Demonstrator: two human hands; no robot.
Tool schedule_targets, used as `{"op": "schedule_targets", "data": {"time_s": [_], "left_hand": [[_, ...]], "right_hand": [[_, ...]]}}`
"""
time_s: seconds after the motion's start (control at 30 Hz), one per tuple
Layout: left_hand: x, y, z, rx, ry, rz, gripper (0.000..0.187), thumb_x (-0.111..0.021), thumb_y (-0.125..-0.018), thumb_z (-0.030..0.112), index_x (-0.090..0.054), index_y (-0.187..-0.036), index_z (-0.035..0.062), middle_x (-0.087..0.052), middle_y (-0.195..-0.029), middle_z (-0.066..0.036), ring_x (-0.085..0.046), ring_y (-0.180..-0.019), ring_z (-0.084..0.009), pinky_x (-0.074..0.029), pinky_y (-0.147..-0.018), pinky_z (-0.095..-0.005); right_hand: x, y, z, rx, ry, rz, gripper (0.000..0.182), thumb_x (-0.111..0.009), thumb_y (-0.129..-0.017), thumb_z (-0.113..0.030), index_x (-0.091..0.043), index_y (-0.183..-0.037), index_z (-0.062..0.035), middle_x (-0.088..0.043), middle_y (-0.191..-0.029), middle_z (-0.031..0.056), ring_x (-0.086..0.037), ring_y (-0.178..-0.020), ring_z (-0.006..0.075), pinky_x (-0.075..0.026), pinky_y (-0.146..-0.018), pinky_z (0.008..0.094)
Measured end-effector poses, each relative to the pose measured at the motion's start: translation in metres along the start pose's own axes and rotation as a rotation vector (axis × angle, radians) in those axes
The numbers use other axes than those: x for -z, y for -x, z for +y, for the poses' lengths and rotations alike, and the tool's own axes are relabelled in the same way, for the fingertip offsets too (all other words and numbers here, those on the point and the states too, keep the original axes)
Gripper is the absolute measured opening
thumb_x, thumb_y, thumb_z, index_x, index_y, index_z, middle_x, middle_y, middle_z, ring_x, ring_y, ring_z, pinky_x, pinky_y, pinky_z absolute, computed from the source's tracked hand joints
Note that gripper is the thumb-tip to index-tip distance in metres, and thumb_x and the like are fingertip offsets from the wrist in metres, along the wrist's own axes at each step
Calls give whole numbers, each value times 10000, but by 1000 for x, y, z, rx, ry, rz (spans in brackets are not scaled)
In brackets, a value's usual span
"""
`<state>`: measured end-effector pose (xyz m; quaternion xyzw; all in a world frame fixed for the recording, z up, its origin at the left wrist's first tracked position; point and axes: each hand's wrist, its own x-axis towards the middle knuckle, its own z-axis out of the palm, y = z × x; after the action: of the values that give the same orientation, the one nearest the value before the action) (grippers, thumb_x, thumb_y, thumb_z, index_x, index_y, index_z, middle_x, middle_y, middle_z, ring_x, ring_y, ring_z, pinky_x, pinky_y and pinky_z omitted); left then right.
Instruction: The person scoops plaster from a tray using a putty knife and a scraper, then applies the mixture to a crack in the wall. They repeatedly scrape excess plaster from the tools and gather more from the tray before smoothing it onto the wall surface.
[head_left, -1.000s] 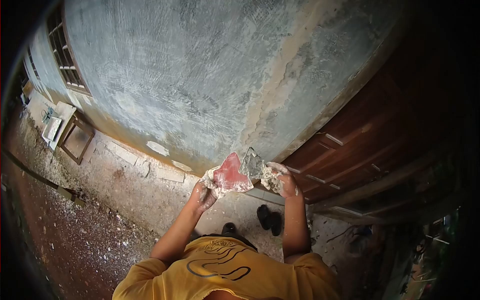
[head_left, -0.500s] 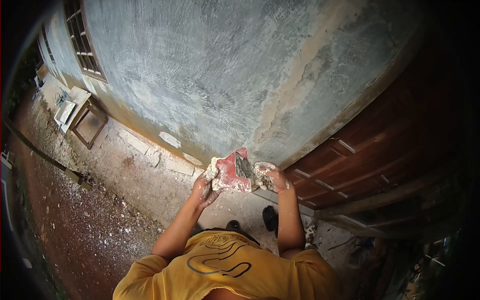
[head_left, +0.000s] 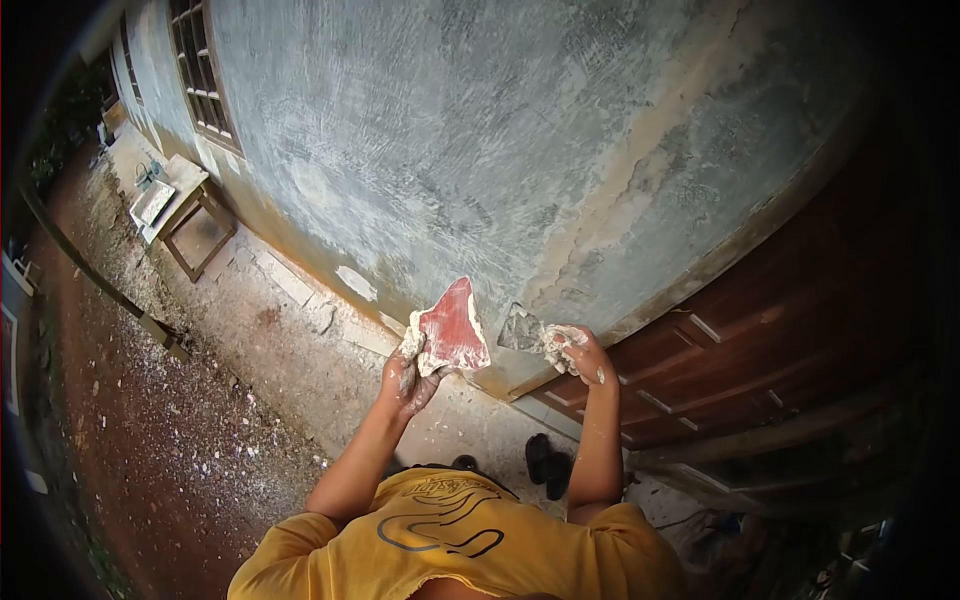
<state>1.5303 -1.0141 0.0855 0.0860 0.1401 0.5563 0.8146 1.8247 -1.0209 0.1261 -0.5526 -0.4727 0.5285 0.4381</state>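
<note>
My left hand (head_left: 408,378), smeared with white paste, is closed on the lower left edge of a red board (head_left: 455,332). Pale paste lines the board's edges. To its right, my right hand (head_left: 580,355) is closed round the paste-caked handle of a grey scraper (head_left: 521,330). The scraper's blade points left toward the board, with a gap between the two. Both are held in front of the lower part of the grey-blue wall (head_left: 400,150).
A small wooden table (head_left: 187,193) with a white tray (head_left: 153,203) on it stands by the wall at left. A brown panelled door (head_left: 740,320) is at right. Dark footwear (head_left: 548,465) lies on the floor below. A barred window (head_left: 200,70) is upper left.
The scraper has come off the board and moved right with my right hand. The red board, still in my left hand, has turned and shows more of its face.
</note>
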Motion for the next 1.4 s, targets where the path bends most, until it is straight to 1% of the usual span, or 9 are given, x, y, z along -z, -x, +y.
{"op": "schedule_targets", "data": {"time_s": [0.17,0.3,0.5,0.57,0.7,1.0,1.13,1.27,1.4], "left_hand": [[-1,-14,-4,-280,-67,2,376,-494,-923,162,-434,-1278,51,-526,-1252,-97,-551,-1095,-246,-477,-912,-413],[0,-22,-16,-419,-163,-78,394,-487,-922,99,-396,-1301,41,-482,-1294,-95,-507,-1145,-248,-412,-990,-438],[5,-25,-32,-443,-344,-55,391,-479,-920,36,-373,-1296,20,-500,-1221,-89,-510,-1104,-213,-422,-968,-383],[2,-22,-37,-425,-485,-70,360,-494,-930,85,-388,-1270,35,-512,-1150,-52,-514,-986,-135,-432,-850,-266],[-1,-21,-42,-622,-1014,-112,345,-462,-934,100,-385,-1253,-8,-511,-1163,-99,-504,-1013,-188,-402,-889,-311],[-2,-8,-34,-625,-1301,-179,317,-433,-897,32,-422,-1210,-21,-540,-1107,-133,-510,-1045,-239,-374,-933,-326],[15,-12,-36,-451,-906,-46,345,-433,-934,75,-397,-1273,19,-549,-1133,-70,-534,-1008,-176,-425,-860,-282],[39,-20,-22,-106,-482,168,365,-489,-910,59,-437,-1271,44,-557,-1131,-56,-554,-989,-202,-484,-827,-359],[45,-18,-9,-85,-404,159,377,-470,-902,8,-445,-1277,42,-565,-1142,-65,-557,-990,-188,-475,-851,-360]], "right_hand": [[-18,18,15,569,93,215,218,-571,-856,-146,-599,-955,45,-613,-829,80,-562,-737,151,-453,-676,295],[-47,37,25,957,492,416,161,-641,-741,-51,-625,-877,34,-608,-930,185,-594,-797,364,-476,-698,381],[-75,55,39,887,968,654,185,-683,-648,-40,-673,-832,-51,-589,-934,176,-574,-820,375,-458,-693,434],[-82,53,46,836,962,687,182,-697,-623,-54,-667,-802,-59,-583,-948,169,-554,-846,383,-433,-712,447],[-86,48,55,717,982,752,180,-687,-621,-38,-659,-799,-37,-571,-962,180,-540,-884,394,-417,-752,456],[-94,18,26,765,763,674,250,-656,-636,-26,-658,-885,-9,-573,-975,182,-547,-875,367,-429,-760,430],[-91,7,0,874,453,451,292,-603,-707,0,-614,-993,57,-597,-943,209,-586,-855,370,-473,-757,375],[-77,9,-6,270,-89,-7,241,-578,-816,-51,-590,-1034,53,-631,-845,57,-568,-787,125,-464,-725,281],[-58,2,-13,-11,76,-95,253,-598,-826,-95,-591,-1041,40,-635,-871,68,-563,-792,122,-458,-679,270]]}}
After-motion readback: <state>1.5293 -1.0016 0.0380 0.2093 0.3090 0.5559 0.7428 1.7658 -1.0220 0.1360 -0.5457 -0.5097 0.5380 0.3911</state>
